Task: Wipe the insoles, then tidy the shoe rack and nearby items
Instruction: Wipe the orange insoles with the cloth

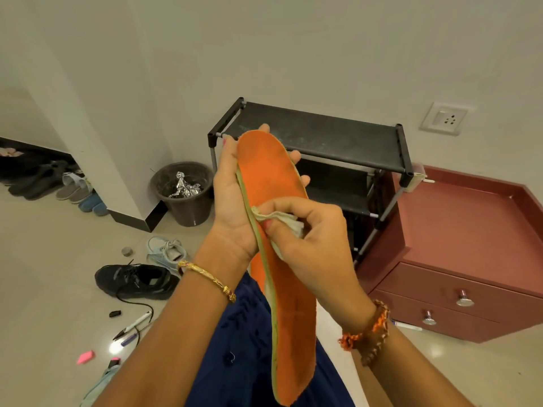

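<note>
Left hand (235, 198) grips the orange insole (276, 218) from behind; right hand (305, 239) pinches what looks like a pale cloth (289, 223) against it.

Pale glossy floor (53, 277) carries a black shoe rack (317, 136) against the wall, a red drawer cabinet (458, 245) touching its right side, and a dark bin (183, 195) with crumpled foil left of the rack. Near the bin lie a light blue sneaker (166, 251), a black sneaker (136, 282) with a loose lace, and a small round cap (127, 251). Row of slippers (58, 186) along far-left wall; pens (133, 326) and a pink eraser (85, 356) lower left.
</note>
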